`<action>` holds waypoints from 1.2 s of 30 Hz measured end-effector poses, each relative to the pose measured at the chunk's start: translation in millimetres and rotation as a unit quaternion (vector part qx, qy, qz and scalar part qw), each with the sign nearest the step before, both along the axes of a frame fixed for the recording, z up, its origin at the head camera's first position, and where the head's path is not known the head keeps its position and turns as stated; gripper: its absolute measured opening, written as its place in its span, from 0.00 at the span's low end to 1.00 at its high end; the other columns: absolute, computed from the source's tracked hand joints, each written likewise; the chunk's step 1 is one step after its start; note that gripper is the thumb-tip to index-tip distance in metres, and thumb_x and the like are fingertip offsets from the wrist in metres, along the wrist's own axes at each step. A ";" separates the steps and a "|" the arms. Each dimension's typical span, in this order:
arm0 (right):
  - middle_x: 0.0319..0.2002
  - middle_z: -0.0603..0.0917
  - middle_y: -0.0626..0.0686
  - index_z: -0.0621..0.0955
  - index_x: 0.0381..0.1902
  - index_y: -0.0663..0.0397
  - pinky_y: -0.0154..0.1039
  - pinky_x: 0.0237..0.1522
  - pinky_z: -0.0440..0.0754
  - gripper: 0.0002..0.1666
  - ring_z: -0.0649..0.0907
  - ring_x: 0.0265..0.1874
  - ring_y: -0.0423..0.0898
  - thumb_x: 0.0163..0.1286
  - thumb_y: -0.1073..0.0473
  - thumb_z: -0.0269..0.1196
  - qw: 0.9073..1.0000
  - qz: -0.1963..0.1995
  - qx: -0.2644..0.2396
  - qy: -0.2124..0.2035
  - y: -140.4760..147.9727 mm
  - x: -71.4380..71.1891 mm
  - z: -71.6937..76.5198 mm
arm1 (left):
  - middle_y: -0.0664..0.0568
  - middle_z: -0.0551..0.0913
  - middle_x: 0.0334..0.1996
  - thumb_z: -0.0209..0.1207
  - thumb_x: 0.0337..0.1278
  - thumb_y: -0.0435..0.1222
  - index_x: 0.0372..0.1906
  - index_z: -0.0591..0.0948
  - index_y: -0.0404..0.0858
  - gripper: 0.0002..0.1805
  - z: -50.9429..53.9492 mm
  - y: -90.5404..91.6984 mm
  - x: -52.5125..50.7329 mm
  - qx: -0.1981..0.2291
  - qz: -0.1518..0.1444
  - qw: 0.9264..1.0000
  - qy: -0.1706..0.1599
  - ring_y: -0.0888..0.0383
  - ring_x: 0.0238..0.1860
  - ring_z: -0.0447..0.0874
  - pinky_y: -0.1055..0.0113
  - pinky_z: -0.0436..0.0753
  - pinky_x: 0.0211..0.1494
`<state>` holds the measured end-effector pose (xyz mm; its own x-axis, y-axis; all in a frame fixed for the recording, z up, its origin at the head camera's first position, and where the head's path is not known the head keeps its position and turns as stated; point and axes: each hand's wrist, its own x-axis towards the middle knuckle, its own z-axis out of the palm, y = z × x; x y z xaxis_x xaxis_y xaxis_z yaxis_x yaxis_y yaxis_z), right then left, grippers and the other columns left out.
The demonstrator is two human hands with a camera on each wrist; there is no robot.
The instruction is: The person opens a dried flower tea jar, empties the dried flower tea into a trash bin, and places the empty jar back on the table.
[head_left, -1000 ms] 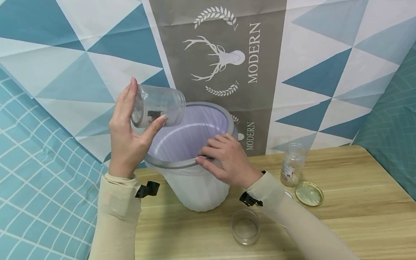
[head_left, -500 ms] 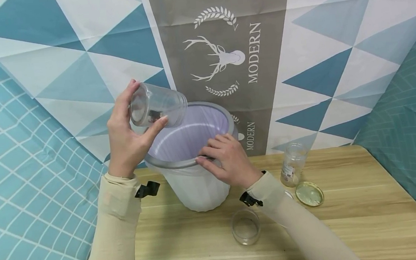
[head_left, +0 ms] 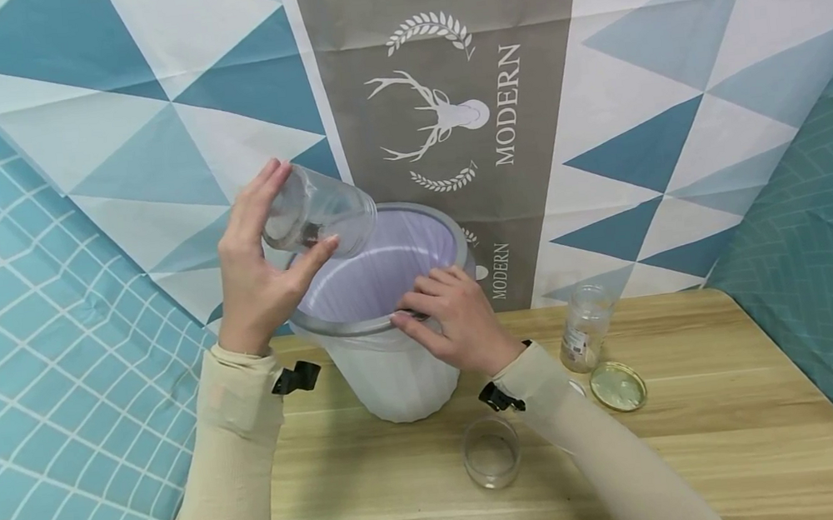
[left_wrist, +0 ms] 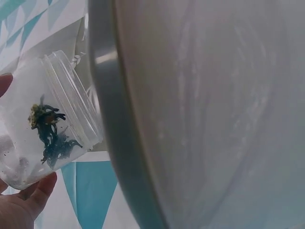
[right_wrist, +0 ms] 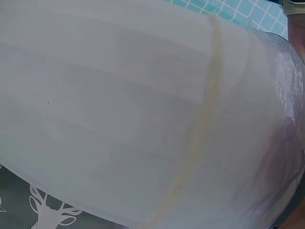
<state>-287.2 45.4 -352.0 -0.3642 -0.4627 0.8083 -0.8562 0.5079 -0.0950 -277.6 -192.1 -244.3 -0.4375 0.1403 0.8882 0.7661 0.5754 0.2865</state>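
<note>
My left hand (head_left: 255,267) grips a clear plastic jar (head_left: 328,201) between thumb and fingers. It is tilted, its open mouth pointing right and down over the white trash bin (head_left: 398,379). In the left wrist view, a dark, stringy clump (left_wrist: 50,133) with a yellowish bit lies inside the jar, against its lower wall. A purple liner bag (head_left: 380,276) covers the bin's inside. My right hand (head_left: 456,323) holds the bin's grey rim at the near right, thumb outside and fingers over the edge. The bin's wall fills most of the right wrist view.
On the wooden table (head_left: 706,450), a small clear cup (head_left: 491,454) stands in front of the bin. Farther right are another clear jar (head_left: 589,327) with a label and a gold-rimmed lid (head_left: 618,386). Behind the bin hangs a patterned cloth (head_left: 437,7).
The jar in my left hand has tipped a little further, its mouth dropping slightly to the right. The right hand and the bin stay where they were.
</note>
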 end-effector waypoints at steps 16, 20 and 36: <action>0.30 0.81 0.43 0.88 0.35 0.45 0.42 0.46 0.74 0.12 0.75 0.32 0.44 0.73 0.48 0.62 1.000 -0.001 0.002 -0.004 0.3 0.5 0.8 | 0.50 0.71 0.76 0.77 0.49 0.38 0.75 0.73 0.42 0.45 0.6 0.2 1.7 -0.030 -0.004 1.000 -0.005 0.54 0.76 0.68 0.52 0.68 0.77; 0.30 0.81 0.43 0.88 0.36 0.45 0.42 0.46 0.74 0.12 0.75 0.32 0.44 0.73 0.48 0.62 1.000 0.000 0.002 -0.005 0.2 0.6 1.1 | 0.50 0.71 0.76 0.76 0.50 0.39 0.75 0.72 0.43 0.45 0.8 -0.6 1.9 -0.034 -0.001 0.999 -0.009 0.54 0.76 0.67 0.51 0.68 0.77; 0.35 0.85 0.45 0.89 0.41 0.48 0.43 0.50 0.76 0.11 0.79 0.36 0.44 0.73 0.51 0.63 0.999 0.025 -0.009 -0.022 2.8 1.1 0.6 | 0.51 0.71 0.75 0.77 0.47 0.38 0.74 0.74 0.43 0.44 -1.7 0.0 2.7 -0.021 0.008 1.000 -0.018 0.53 0.76 0.67 0.50 0.67 0.78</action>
<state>-286.2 48.2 -351.3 -0.3757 -0.4670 0.8005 -0.8755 0.4622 -0.1412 -275.0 -192.2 -246.0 -0.4723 0.1691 0.8651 0.7460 0.5994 0.2901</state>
